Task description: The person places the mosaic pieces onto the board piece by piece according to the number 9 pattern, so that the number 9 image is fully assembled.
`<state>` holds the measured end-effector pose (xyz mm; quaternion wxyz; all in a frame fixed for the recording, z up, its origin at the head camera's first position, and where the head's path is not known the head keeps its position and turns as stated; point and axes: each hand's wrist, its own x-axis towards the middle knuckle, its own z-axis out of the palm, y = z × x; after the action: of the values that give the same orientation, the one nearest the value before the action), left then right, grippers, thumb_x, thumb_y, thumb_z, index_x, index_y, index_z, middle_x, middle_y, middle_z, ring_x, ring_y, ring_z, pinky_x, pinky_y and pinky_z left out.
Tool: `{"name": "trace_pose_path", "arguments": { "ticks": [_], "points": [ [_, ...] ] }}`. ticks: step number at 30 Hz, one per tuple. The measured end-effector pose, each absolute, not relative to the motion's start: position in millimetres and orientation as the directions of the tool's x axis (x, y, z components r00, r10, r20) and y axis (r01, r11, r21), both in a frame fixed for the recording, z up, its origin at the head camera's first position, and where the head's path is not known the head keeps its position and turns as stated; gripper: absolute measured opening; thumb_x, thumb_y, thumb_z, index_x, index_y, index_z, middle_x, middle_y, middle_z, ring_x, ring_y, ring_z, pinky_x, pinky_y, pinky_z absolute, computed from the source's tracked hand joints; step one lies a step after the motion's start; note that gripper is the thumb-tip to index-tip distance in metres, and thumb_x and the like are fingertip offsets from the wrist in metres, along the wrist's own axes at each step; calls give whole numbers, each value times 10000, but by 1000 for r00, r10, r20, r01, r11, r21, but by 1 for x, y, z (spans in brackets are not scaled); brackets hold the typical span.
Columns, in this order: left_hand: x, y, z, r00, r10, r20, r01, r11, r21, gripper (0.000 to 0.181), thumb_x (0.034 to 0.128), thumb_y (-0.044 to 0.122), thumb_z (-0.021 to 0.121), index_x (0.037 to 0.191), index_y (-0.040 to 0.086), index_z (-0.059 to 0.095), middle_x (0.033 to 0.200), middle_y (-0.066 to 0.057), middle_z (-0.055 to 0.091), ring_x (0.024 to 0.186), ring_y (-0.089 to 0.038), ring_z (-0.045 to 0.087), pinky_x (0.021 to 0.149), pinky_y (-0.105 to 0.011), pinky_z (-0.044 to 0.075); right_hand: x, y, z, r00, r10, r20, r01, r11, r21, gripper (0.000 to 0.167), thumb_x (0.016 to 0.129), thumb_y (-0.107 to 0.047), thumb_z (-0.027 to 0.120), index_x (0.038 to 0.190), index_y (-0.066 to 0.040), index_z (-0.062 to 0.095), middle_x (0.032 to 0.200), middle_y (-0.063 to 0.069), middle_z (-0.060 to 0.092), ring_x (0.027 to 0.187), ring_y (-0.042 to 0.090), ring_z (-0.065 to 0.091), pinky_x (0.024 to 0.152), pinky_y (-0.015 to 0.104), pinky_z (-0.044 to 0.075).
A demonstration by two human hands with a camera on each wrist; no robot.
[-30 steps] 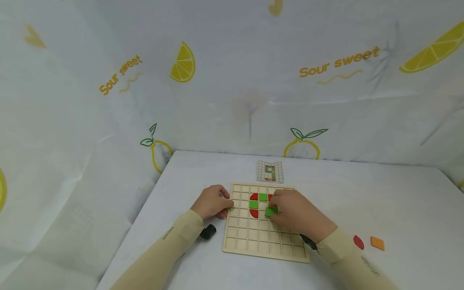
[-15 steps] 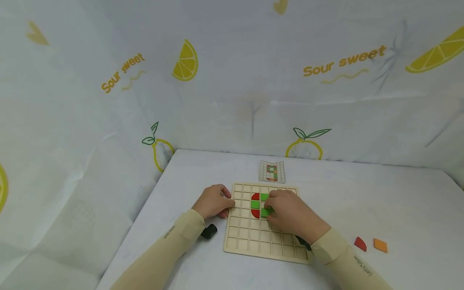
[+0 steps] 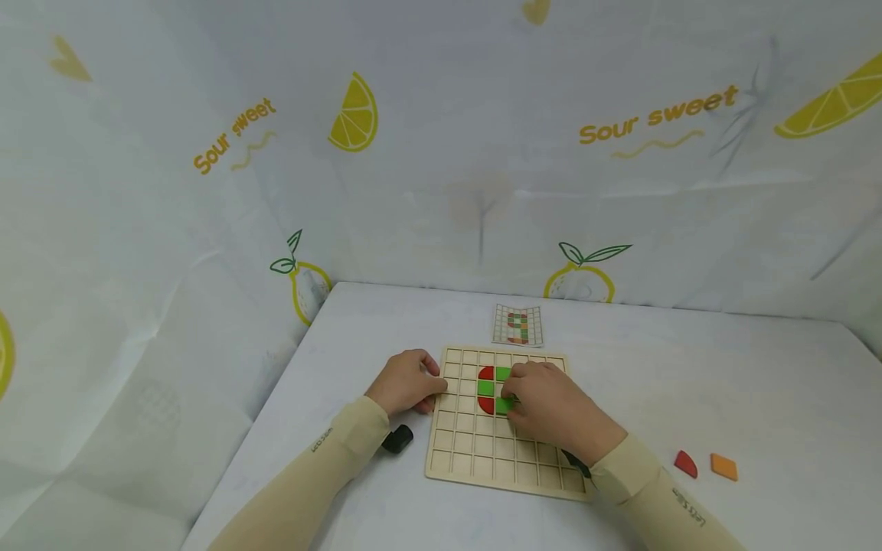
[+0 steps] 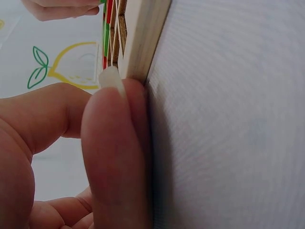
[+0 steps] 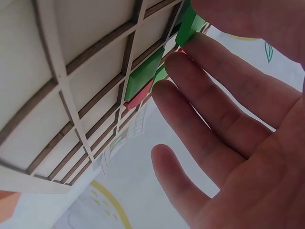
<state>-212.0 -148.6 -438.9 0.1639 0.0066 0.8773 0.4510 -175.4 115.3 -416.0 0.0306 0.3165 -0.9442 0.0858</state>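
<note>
My left hand (image 3: pixel 406 383) is at the left edge of a pale wooden grid board (image 3: pixel 475 444), thumb and a bent finger holding that edge. In the left wrist view the thumb (image 4: pixel 112 138) is against the board's rim. My right hand (image 3: pixel 554 402) reaches over the board and pinches a green square tile (image 5: pixel 187 28) between thumb and forefinger, the other fingers loosely extended. In the head view this green tile (image 3: pixel 503 405) lies right of a red quarter-round tile (image 3: pixel 486 405). Above it are another green tile (image 3: pixel 485 388), a red quarter-round (image 3: pixel 486 373) and a further green tile (image 3: pixel 503 373).
A pattern card (image 3: pixel 517 325) lies behind the board. A red quarter-round tile (image 3: pixel 685 464) and an orange square tile (image 3: pixel 723 467) lie on the white table (image 3: pixel 689 383) at the right. Printed cloth (image 3: pixel 441 153) hangs behind the table.
My right hand has moved slightly left with the green tile, which was tilted and now lies flatter beside the red quarter-round. My left hand stays at the board's edge. The head view shifted slightly.
</note>
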Motion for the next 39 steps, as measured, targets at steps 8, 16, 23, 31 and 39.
{"name": "trace_pose_path", "arguments": {
  "ticks": [8, 16, 23, 31, 39],
  "points": [
    [-212, -148, -438, -946, 152, -287, -143, 599, 788, 221, 940, 193, 793, 1081, 90, 657, 757, -61, 756, 562, -138, 716, 575, -267, 590, -176, 116, -417, -794, -597, 112, -608, 781, -143, 136, 832, -48, 782, 914, -155, 799, 848, -80, 650, 778, 77, 524, 911, 465, 556],
    [-212, -148, -439, -946, 146, -289, -146, 605, 783, 219, 939, 197, 792, 1078, 95, 656, 760, -59, 756, 571, -142, 722, 582, -271, 591, -176, 115, -417, -794, -599, 105, -608, 778, -159, 111, 843, -59, 789, 904, -152, 793, 868, -62, 663, 807, 93, 576, 974, 488, 558],
    [-213, -148, -440, -945, 150, -290, -144, 605, 783, 224, 938, 202, 791, 1080, 96, 655, 769, -60, 755, 573, -147, 724, 579, -273, 592, -176, 115, -416, -795, -598, 106, -607, 781, -147, 102, 854, -63, 795, 899, -154, 797, 846, -71, 658, 786, 86, 541, 965, 479, 556],
    [-214, -146, -439, -947, 151, -284, -138, 609, 781, 228, 932, 203, 794, 1079, 94, 657, 762, -61, 755, 570, -145, 725, 582, -271, 591, -176, 119, -413, -814, -572, 102, -581, 800, -150, 91, 860, -93, 805, 935, -143, 819, 892, -49, 691, 815, 117, 614, 975, 475, 563],
    [-213, -148, -439, -946, 152, -288, -138, 614, 777, 224, 939, 203, 785, 1086, 92, 659, 749, -61, 750, 567, -150, 719, 584, -270, 578, -173, 138, -407, -863, -503, 58, -502, 834, -228, 137, 880, -129, 811, 1014, -130, 837, 938, -62, 699, 853, 121, 636, 952, 468, 567]
  ]
}}
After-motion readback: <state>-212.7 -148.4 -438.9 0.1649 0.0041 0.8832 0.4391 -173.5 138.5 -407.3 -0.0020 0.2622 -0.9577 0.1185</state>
